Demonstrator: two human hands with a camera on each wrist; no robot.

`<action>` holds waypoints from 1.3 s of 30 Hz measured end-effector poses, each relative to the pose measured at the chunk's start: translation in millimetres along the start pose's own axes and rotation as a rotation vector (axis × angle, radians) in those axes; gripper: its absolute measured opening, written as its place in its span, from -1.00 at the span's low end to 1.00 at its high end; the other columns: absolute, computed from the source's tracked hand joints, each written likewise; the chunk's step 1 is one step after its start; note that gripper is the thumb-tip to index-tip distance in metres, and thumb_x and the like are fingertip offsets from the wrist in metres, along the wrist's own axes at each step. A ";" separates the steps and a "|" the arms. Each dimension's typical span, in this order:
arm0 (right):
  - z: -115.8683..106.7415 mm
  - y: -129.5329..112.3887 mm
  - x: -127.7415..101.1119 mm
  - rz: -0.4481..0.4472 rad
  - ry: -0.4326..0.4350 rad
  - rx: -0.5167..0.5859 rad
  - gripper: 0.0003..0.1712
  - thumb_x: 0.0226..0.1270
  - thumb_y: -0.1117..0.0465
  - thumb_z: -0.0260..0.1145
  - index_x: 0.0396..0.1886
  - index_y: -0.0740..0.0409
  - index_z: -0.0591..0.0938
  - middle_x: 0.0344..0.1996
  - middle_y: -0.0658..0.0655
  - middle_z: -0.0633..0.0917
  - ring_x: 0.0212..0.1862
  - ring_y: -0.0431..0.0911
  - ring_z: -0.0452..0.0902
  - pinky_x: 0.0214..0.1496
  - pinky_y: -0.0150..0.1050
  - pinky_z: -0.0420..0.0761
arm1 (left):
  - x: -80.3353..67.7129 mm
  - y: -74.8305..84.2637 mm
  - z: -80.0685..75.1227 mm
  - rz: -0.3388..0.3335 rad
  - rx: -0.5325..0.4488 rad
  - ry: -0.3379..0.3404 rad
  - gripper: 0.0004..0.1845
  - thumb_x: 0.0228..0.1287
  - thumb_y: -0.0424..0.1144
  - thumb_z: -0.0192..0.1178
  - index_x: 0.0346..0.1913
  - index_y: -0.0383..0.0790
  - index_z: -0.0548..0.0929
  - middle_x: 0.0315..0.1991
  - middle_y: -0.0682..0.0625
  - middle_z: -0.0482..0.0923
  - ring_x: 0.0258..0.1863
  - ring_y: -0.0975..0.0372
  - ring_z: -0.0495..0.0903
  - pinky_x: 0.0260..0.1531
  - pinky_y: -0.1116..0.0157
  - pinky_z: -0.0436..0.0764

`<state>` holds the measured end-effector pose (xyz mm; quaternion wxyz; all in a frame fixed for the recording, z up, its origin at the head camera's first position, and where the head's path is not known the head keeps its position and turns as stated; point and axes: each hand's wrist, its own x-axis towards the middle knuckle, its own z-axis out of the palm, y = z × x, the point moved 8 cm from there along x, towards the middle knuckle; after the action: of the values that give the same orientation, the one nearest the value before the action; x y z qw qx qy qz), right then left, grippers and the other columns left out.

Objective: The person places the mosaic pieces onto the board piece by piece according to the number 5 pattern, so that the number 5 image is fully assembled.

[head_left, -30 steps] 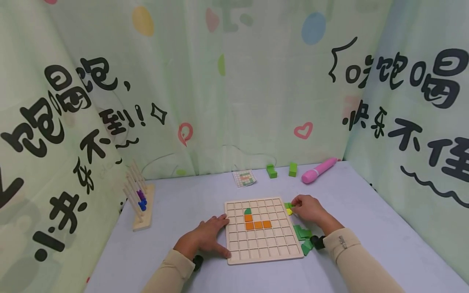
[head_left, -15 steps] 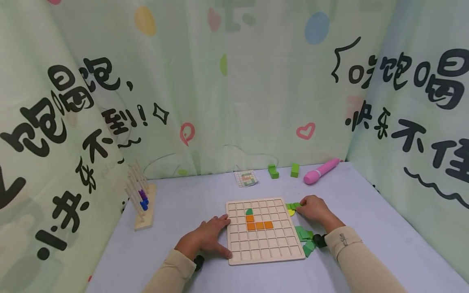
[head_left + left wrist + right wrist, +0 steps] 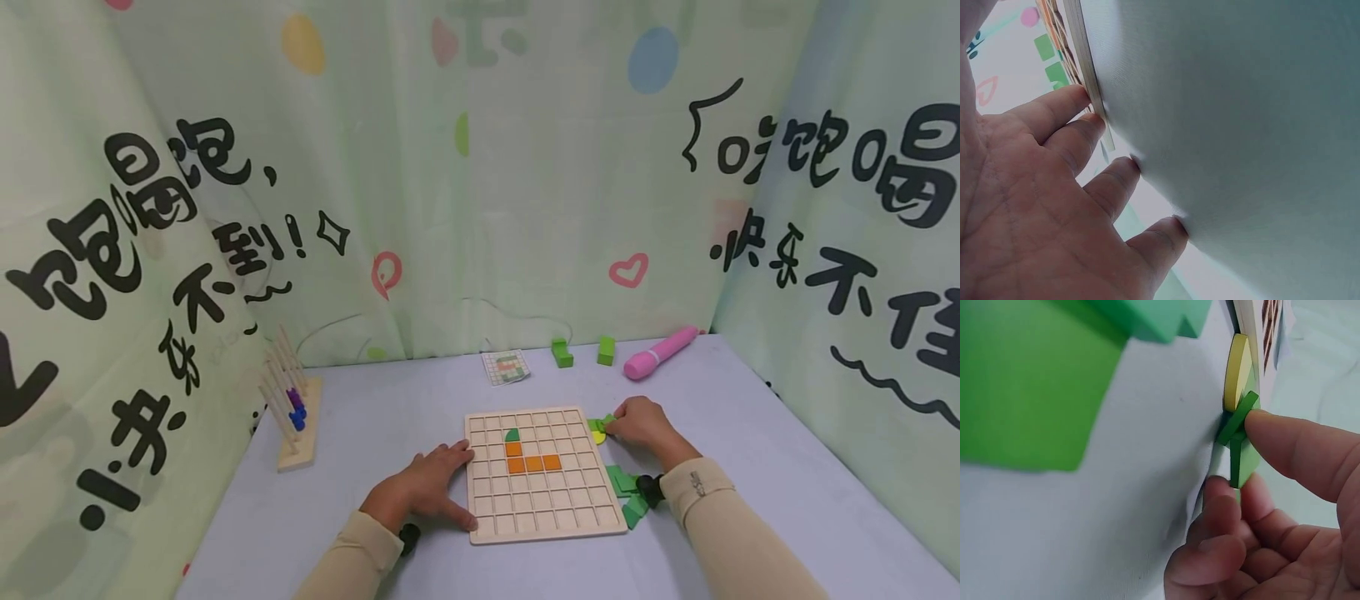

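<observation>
Thumb [image 3: 1297,442] touches a tilted green tile [image 3: 1239,417] (right wrist view only).

Printed curtains [image 3: 517,200] round a table [image 3: 382,417] make a booth.

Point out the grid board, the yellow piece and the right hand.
Grid board [image 3: 537,483]: head view, on a bare cell near its middle.
Yellow piece [image 3: 1238,373]: right wrist view, middle of its visible surface.
Right hand [image 3: 643,427]: head view, on the back of the hand.

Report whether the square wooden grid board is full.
Not full: the board holds four orange square tiles and one rounded green tile; the rest is bare.
</observation>
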<state>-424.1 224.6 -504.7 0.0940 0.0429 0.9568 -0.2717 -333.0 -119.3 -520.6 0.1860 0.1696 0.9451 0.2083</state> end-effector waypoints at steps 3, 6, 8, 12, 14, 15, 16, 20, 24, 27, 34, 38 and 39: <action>-0.5 -0.2 0.8 -0.005 0.007 0.029 -0.70 0.33 0.19 0.39 -0.13 0.36 0.63 -0.24 0.23 0.66 -0.18 0.04 0.53 -0.18 -0.14 0.56 | 0.7 -0.4 0.5 -0.001 0.002 0.003 0.17 -0.10 0.17 0.66 0.58 -0.11 0.32 0.66 0.00 0.13 0.64 -0.08 0.08 0.56 -0.28 0.09; 0.6 -2.2 1.4 -0.028 0.016 0.061 -0.74 0.35 0.20 0.39 -0.12 0.32 0.63 -0.22 0.22 0.66 -0.17 0.03 0.53 -0.18 -0.15 0.55 | 2.0 -1.2 1.2 -0.001 0.005 0.007 0.17 -0.11 0.17 0.67 0.58 -0.10 0.32 0.66 0.01 0.13 0.64 -0.08 0.09 0.56 -0.28 0.09; 1.5 -5.2 1.4 -0.048 0.021 0.085 -0.76 0.35 0.22 0.38 -0.13 0.30 0.63 -0.24 0.20 0.66 -0.17 0.02 0.53 -0.20 -0.18 0.54 | 2.5 -1.9 1.6 -0.002 0.007 0.009 0.18 -0.11 0.18 0.67 0.58 -0.10 0.32 0.66 0.01 0.13 0.64 -0.08 0.09 0.56 -0.28 0.09; 4.5 -13.9 2.1 -0.084 0.021 0.121 -0.79 0.36 0.24 0.36 -0.12 0.29 0.63 -0.26 0.18 0.65 -0.20 0.00 0.52 -0.22 -0.21 0.53 | 2.5 -2.8 1.5 -0.001 0.004 0.009 0.18 -0.11 0.19 0.66 0.58 -0.10 0.32 0.66 0.01 0.12 0.64 -0.08 0.09 0.56 -0.28 0.09; 6.7 -18.0 2.7 -0.091 0.018 0.138 -0.78 0.37 0.24 0.36 -0.10 0.28 0.63 -0.26 0.17 0.65 -0.20 -0.02 0.52 -0.20 -0.21 0.54 | 2.6 -3.3 1.6 -0.003 0.001 0.006 0.18 -0.10 0.19 0.66 0.59 -0.09 0.32 0.66 0.01 0.12 0.65 -0.08 0.08 0.57 -0.27 0.08; 7.5 -20.5 2.9 -0.097 0.015 0.147 -0.78 0.38 0.24 0.36 -0.09 0.29 0.63 -0.25 0.17 0.65 -0.20 -0.01 0.52 -0.20 -0.20 0.54 | 2.7 -3.2 1.3 -0.002 0.001 0.006 0.18 -0.10 0.19 0.66 0.58 -0.09 0.32 0.66 0.01 0.12 0.65 -0.08 0.08 0.57 -0.28 0.08; 8.5 -22.7 3.2 -0.102 0.014 0.158 -0.78 0.37 0.24 0.36 -0.09 0.28 0.63 -0.25 0.17 0.65 -0.20 -0.02 0.52 -0.19 -0.21 0.55 | 2.8 -3.3 1.3 -0.003 0.001 0.005 0.18 -0.10 0.19 0.66 0.59 -0.09 0.32 0.66 0.01 0.12 0.65 -0.08 0.08 0.57 -0.27 0.08; 14.9 -33.3 2.9 -0.122 -0.019 0.240 -0.77 0.37 0.25 0.37 -0.06 0.28 0.63 -0.24 0.16 0.66 -0.19 -0.03 0.52 -0.20 -0.25 0.55 | 3.3 -3.0 1.2 -0.004 0.012 0.006 0.17 -0.10 0.20 0.65 0.58 -0.09 0.32 0.66 0.01 0.12 0.65 -0.08 0.08 0.57 -0.27 0.09; 24.9 -45.5 1.2 -0.135 -0.082 0.334 -0.76 0.38 0.27 0.37 -0.04 0.29 0.64 -0.27 0.13 0.64 -0.21 -0.04 0.50 -0.23 -0.27 0.52 | 3.4 -2.3 0.6 -0.001 0.019 0.009 0.17 -0.10 0.20 0.65 0.58 -0.10 0.33 0.66 0.01 0.13 0.64 -0.08 0.09 0.56 -0.27 0.09; 32.6 -56.4 0.1 -0.148 -0.121 0.368 -0.77 0.38 0.28 0.37 -0.04 0.28 0.64 -0.29 0.11 0.62 -0.23 -0.04 0.49 -0.23 -0.25 0.52 | 3.3 -1.0 -0.4 0.002 0.022 0.009 0.16 -0.10 0.20 0.65 0.58 -0.10 0.33 0.66 0.00 0.13 0.64 -0.09 0.10 0.56 -0.28 0.10; 52.2 -84.7 -3.0 -0.211 -0.199 0.399 -0.79 0.38 0.31 0.36 -0.06 0.31 0.66 -0.28 0.12 0.63 -0.25 -0.04 0.48 -0.23 -0.24 0.51 | 3.1 -1.4 -0.2 0.001 0.025 0.010 0.17 -0.10 0.20 0.65 0.58 -0.09 0.33 0.66 0.01 0.13 0.64 -0.08 0.10 0.56 -0.28 0.11; 62.5 -96.3 -3.4 -0.241 -0.228 0.378 -0.85 0.38 0.32 0.36 -0.11 0.28 0.68 -0.30 0.11 0.64 -0.29 -0.07 0.45 -0.28 -0.29 0.46 | 4.8 -3.1 0.8 -0.002 0.020 0.000 0.17 -0.10 0.20 0.65 0.58 -0.09 0.32 0.66 0.01 0.12 0.64 -0.09 0.10 0.55 -0.29 0.10; 64.1 -99.2 -3.2 -0.249 -0.230 0.371 -0.86 0.38 0.32 0.36 -0.12 0.27 0.69 -0.30 0.11 0.64 -0.30 -0.07 0.45 -0.29 -0.29 0.46 | 5.3 -3.8 1.2 -0.004 0.023 -0.002 0.17 -0.09 0.21 0.65 0.58 -0.08 0.32 0.66 0.01 0.12 0.64 -0.08 0.09 0.55 -0.29 0.10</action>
<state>-424.1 106.5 -506.7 0.1584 -0.0901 0.8715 -0.4552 -338.0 -120.0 -524.8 0.1856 0.1699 0.9476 0.1970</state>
